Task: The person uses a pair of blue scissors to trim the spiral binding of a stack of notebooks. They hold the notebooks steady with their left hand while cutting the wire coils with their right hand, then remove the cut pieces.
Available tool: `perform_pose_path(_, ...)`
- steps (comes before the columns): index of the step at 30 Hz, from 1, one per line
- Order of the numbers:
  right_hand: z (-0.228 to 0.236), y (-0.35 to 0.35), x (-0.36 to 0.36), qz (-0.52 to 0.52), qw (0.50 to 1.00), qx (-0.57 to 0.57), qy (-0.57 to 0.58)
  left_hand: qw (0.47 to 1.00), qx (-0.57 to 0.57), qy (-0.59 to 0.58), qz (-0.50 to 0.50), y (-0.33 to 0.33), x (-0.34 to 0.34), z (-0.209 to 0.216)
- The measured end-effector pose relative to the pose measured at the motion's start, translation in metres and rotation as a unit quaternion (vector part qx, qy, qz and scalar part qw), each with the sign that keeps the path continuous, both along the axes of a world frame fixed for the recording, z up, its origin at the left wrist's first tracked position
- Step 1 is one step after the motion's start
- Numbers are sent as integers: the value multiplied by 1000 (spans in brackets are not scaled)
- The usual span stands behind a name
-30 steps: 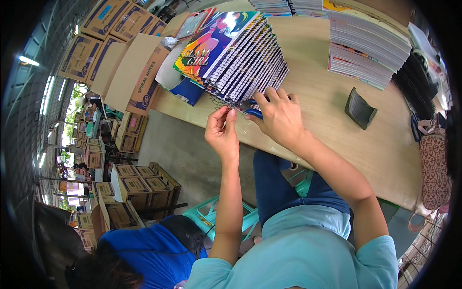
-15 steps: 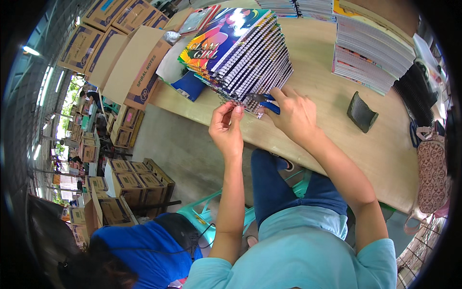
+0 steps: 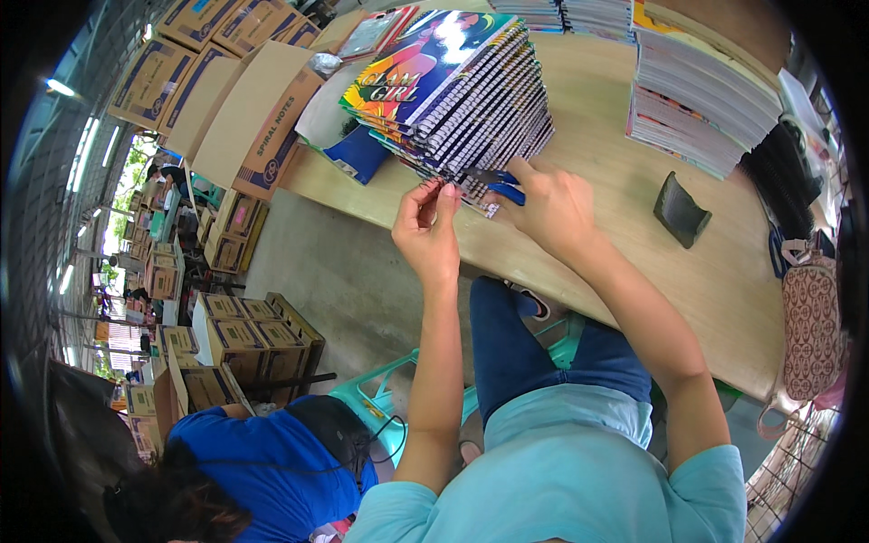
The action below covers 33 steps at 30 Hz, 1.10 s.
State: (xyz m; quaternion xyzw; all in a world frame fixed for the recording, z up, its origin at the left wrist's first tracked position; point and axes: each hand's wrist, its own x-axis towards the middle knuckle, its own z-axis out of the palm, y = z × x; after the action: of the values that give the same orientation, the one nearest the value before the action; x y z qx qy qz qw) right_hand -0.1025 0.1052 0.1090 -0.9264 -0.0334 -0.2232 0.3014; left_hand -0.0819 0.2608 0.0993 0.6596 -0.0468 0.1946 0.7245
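Observation:
A tall stack of spiral notebooks (image 3: pixel 475 95) with colourful glossy covers stands at the table's near edge, its coil bindings facing me. My right hand (image 3: pixel 557 210) is closed round the blue handles of a pair of wire cutters (image 3: pixel 501 185). Their dark jaws point left, at the lower corner of the stack. Just left of the jaws, my left hand (image 3: pixel 427 237) is closed, thumb against fingers, pinching what looks like thin binding wire (image 3: pixel 433 184) by the lowest notebooks. Fingers hide most of that wire.
A blue-and-white open packet (image 3: pixel 358 156) lies left of the stack. To the right are a dark curved piece (image 3: pixel 682 211), a tall pile of books (image 3: pixel 697 100) and a patterned pouch (image 3: pixel 810 330). Cartons (image 3: pixel 258 118) stand at left; a person in blue (image 3: pixel 272 466) sits lower left.
The cutters' jaws have shifted slightly left and up, closer to my left fingertips. Both hands keep their grip. At lower left, the seated person has moved a little.

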Motion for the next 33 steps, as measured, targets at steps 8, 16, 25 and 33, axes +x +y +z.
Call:
perform_pose_path(8,6,1,-1,-32,995,-65,-75,1000,-7,14,-13,-3,1,5)
perform_pose_path(16,10,5,-1,-28,992,-77,-98,1000,-21,16,0,-4,2,6)
perform_pose_path(25,5,4,4,-5,997,-32,-64,997,-41,65,-11,-3,-2,10)
perform_pose_path(33,9,10,-5,-28,993,-44,-103,1000,0,13,7,9,-2,6)
